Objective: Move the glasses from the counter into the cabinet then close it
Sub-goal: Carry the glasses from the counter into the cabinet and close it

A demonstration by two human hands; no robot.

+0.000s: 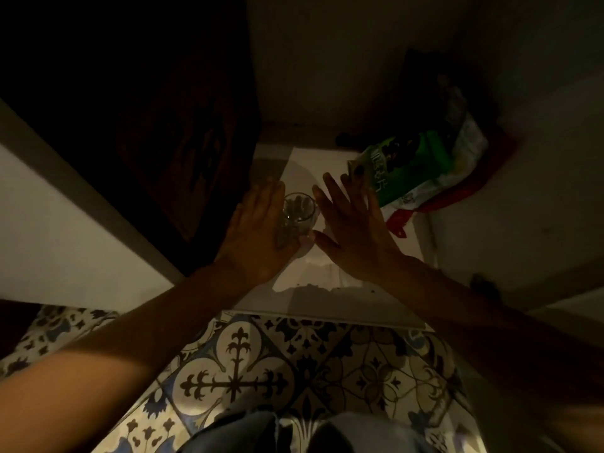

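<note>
A clear drinking glass (300, 212) stands upright on the white floor of the open low cabinet (327, 305). My left hand (261, 233) is wrapped around its left side, fingers visible through the glass and the thumb at its near base. My right hand (353, 223) hovers just right of the glass with fingers spread, the thumb close to the glass base; its fingertips reach the green bag. The scene is dim and the cabinet's back is in shadow.
A green printed bag (408, 165) lies on red and white plastic bags (457, 188) at the cabinet's back right. The open cabinet door (65, 230) stands to the left, a white panel (523, 223) to the right. Patterned floor tiles (235, 380) lie below.
</note>
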